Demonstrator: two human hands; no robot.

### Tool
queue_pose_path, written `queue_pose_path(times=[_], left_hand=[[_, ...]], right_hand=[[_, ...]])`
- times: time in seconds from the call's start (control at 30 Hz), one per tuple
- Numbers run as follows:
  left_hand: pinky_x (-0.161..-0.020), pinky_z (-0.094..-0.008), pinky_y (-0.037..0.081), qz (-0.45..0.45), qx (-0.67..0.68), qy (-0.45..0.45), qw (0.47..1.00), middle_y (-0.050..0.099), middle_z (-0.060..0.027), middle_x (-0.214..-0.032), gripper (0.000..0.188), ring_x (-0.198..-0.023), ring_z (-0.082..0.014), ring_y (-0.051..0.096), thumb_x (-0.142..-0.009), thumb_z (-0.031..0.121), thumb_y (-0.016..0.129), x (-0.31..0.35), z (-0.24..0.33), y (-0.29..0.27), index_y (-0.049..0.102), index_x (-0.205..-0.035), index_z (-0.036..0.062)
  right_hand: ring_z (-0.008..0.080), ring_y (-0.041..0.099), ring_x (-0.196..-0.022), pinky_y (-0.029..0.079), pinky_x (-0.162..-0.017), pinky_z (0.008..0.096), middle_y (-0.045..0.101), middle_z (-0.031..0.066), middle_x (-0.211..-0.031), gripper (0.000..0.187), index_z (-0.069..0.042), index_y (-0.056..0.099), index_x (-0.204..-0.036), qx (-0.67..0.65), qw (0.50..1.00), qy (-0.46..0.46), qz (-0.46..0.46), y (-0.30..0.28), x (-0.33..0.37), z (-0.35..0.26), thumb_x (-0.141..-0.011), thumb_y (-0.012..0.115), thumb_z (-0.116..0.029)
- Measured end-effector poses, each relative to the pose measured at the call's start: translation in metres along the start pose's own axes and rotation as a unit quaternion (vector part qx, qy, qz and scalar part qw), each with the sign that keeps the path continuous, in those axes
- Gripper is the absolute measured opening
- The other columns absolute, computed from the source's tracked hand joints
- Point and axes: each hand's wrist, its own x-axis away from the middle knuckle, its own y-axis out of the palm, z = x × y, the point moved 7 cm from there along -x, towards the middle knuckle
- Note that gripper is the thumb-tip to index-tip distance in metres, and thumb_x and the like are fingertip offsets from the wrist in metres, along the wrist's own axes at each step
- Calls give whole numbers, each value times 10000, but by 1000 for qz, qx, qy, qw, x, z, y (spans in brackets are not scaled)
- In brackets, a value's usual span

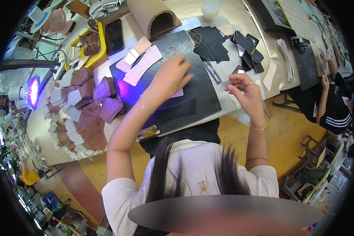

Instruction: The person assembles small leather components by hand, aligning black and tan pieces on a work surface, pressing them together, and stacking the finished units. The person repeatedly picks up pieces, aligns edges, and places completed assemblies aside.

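Observation:
My left hand (170,75) is over a dark board (202,84), palm down with its fingers curled. Whatever may be in those fingers is hidden. Partly under that wrist shows a pink piece (179,93). Near the board's right edge, my right hand (246,93) pinches a small, pale, rounded piece (223,85) between thumb and fingers. Pink strips (143,65) lie on the board's far left part, with a small white block (132,57) on them. A black curved strip (177,111) lies on the board's near side.
Stacks of brown and white pieces (82,118) cover the left of the table beside a lit lamp (33,92). Black cut pieces (212,43), black cases (247,51) and snips (212,72) lie to the right. Behind are a yellow tray (102,43), phone (114,36) and brown arched form (151,13).

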Motion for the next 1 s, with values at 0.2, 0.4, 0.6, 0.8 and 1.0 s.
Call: queue_pose_path(times=[0.2, 0.4, 0.6, 0.8, 1.0], left_hand=[[-787, -390, 486, 28, -95, 54, 994, 607, -95, -999, 274, -931, -278, 596, -765, 175, 763, 73, 6, 7, 642, -972, 43], [-728, -373, 483, 21, -197, 101, 975, 631, -62, -982, 248, -903, -239, 609, -766, 168, 751, 77, 7, 23, 644, -962, 58], [-732, -367, 489, 70, -126, 70, 987, 642, -65, -972, 208, -897, -238, 615, -783, 186, 731, 81, 8, 10, 652, -925, 55], [-757, -362, 502, -54, -266, 75, 960, 653, -85, -1006, 208, -942, -246, 638, -783, 195, 729, 80, 10, 33, 658, -919, 53], [-734, -307, 499, 68, 64, -64, 994, 683, -93, -887, 143, -808, -214, 652, -837, 136, 698, 65, -16, 0, 680, -912, 16]], right_hand=[[108, 679, -780, 532, -728, 233, 711, 49, -863, 116, 10, 691, -991, -43, 999, 3, -33, 41, -11, 15, -881, 697, -26], [90, 673, -767, 523, -707, 231, 710, 25, -825, 89, -3, 689, -934, -95, 994, 32, -43, 66, -14, 19, -863, 723, -46], [104, 676, -750, 528, -711, 243, 709, 42, -810, 117, -11, 671, -887, -45, 997, -16, -60, 86, -16, 14, -827, 758, -61], [107, 663, -782, 525, -742, 247, 695, 40, -832, 107, -4, 664, -891, -55, 996, -26, -66, 89, -17, 15, -829, 745, -36], [118, 634, -732, 509, -702, 249, 672, 38, -829, 125, -3, 688, -885, -56, 996, -59, -34, 83, -17, 3, -805, 768, -53]])
